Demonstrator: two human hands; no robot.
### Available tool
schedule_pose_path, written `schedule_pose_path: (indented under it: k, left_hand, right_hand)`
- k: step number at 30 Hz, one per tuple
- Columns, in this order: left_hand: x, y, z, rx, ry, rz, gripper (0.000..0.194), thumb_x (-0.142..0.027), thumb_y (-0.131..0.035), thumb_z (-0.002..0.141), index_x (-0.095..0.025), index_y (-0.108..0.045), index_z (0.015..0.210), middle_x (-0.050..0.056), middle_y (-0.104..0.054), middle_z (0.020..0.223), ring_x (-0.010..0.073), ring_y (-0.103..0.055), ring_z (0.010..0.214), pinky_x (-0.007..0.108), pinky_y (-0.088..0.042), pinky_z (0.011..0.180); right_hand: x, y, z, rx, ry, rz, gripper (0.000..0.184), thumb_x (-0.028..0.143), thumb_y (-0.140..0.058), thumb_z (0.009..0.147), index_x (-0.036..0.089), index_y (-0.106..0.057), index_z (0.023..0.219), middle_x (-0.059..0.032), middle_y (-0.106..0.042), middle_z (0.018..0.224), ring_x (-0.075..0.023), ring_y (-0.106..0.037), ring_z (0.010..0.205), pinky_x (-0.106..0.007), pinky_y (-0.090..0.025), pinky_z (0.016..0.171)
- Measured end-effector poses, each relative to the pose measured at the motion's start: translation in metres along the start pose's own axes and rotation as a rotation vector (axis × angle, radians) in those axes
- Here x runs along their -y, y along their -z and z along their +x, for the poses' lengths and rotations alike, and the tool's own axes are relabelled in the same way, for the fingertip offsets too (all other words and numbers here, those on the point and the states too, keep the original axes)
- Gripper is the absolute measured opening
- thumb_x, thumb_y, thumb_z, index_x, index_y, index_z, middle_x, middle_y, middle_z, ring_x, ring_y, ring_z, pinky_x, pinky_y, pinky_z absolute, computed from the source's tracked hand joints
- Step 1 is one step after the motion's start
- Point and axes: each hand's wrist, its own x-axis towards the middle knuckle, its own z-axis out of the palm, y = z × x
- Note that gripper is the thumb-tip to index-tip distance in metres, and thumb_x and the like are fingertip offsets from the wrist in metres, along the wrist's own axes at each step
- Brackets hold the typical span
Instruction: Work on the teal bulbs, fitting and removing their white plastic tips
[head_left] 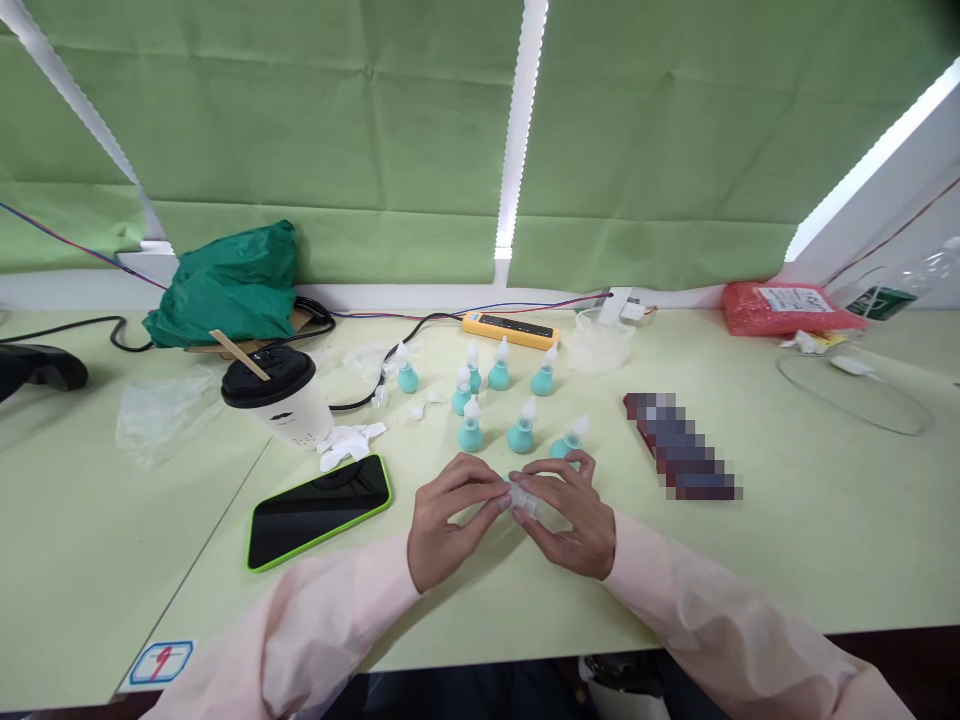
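My left hand (452,520) and my right hand (574,520) meet over the near middle of the table. Both are closed, with fingertips pinching a small translucent plastic piece (527,501). Fingers hide part of it, and a bit of teal shows beside them. Just beyond stand several teal rubber bulb nasal aspirators with clear pointed tips; the nearest bulb aspirator (567,442) leans behind my right fingers. Another bulb aspirator (520,436) and one more bulb aspirator (470,434) stand upright close by. A few small clear tips (427,404) lie loose to their left.
Left of my hands lie a green-cased phone (321,512), crumpled tissue (349,443) and a lidded paper cup (279,400) with a wooden stick. A yellow power strip (510,330) sits at the back. Rightward are a blurred dark red object (679,450) and a red package (787,308).
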Motion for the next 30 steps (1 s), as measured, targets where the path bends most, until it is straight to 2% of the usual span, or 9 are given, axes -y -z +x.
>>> schedule_pose_path:
  k: [5, 11, 18, 25, 30]
  left_hand:
    - [0.0021, -0.0021, -0.0042, 0.003, -0.079, 0.051, 0.024, -0.004, -0.056, 0.067, -0.017, -0.058, 0.088, 0.005, -0.056, 0.078, 0.0138, -0.049, 0.073, 0.029, -0.045, 0.061]
    - [0.0033, 0.0000, -0.0042, 0.061, -0.213, 0.185, 0.034, -0.001, -0.056, 0.066, -0.018, -0.055, 0.095, 0.007, -0.056, 0.084, 0.0157, -0.046, 0.080, 0.031, -0.045, 0.064]
    - [0.0004, 0.0003, -0.0006, 0.086, -0.022, 0.037, 0.028, -0.004, -0.051, 0.071, -0.019, -0.057, 0.094, 0.007, -0.056, 0.086, 0.0147, -0.048, 0.080, 0.031, -0.044, 0.067]
    - [0.0021, 0.0010, -0.0005, 0.118, -0.095, 0.102, 0.029, -0.006, -0.049, 0.073, -0.019, -0.055, 0.098, 0.009, -0.055, 0.089, 0.0168, -0.045, 0.081, 0.034, -0.043, 0.067]
    - [-0.0002, 0.0006, 0.0016, 0.162, -0.051, 0.067, 0.027, -0.009, -0.045, 0.076, -0.018, -0.055, 0.099, 0.010, -0.054, 0.091, 0.0176, -0.045, 0.084, 0.035, -0.042, 0.069]
  right_hand:
    - [0.0002, -0.0005, 0.0009, -0.017, -0.004, -0.032, 0.026, 0.014, -0.056, 0.069, 0.020, -0.050, 0.094, -0.0026, -0.067, 0.074, -0.0186, -0.059, 0.072, -0.040, -0.029, 0.073]
    - [0.0005, -0.0002, -0.0006, 0.037, -0.021, -0.024, 0.027, 0.012, -0.056, 0.069, 0.018, -0.049, 0.094, -0.0032, -0.067, 0.075, -0.0193, -0.058, 0.073, -0.041, -0.027, 0.074]
    - [0.0005, -0.0009, -0.0005, 0.001, -0.069, -0.009, 0.019, 0.014, -0.055, 0.071, 0.019, -0.050, 0.088, -0.0016, -0.064, 0.067, -0.0191, -0.057, 0.069, -0.040, -0.027, 0.072]
    - [-0.0024, 0.0000, -0.0034, 0.059, -0.134, 0.036, 0.021, 0.016, -0.052, 0.073, 0.018, -0.049, 0.094, -0.0023, -0.062, 0.069, -0.0193, -0.055, 0.072, -0.039, -0.029, 0.072]
    - [-0.0055, -0.0017, -0.0038, 0.065, -0.160, 0.081, 0.017, 0.017, -0.050, 0.074, 0.019, -0.049, 0.091, -0.0026, -0.060, 0.069, -0.0194, -0.054, 0.072, -0.038, -0.031, 0.069]
